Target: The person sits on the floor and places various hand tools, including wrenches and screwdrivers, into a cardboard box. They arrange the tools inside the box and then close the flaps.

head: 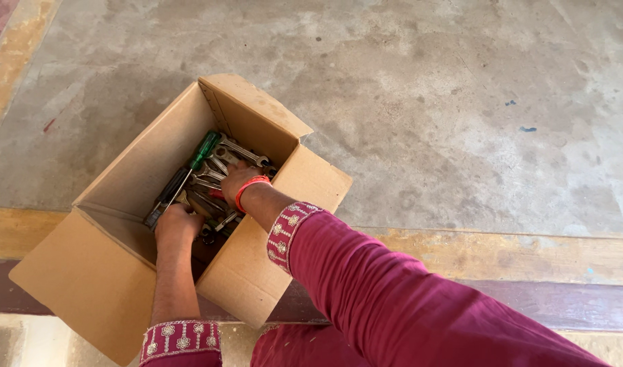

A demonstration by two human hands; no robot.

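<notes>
Left hand [177, 224] sunk into open brown cardboard box [100, 285], knuckles up, fingers curled down among loose grey metal spanners [242, 151]; grip hidden, cannot tell what is held. Right hand [238, 178], red bangle [249, 188] at wrist, likewise buried in the tool pile, closure not visible. Green-handled screwdriver [204, 151] slanted along the box's left inner wall, just beside the left hand. Box flaps splayed outward, walls close about both forearms. Bare grey concrete floor [461, 102] all round beyond the rim.
</notes>
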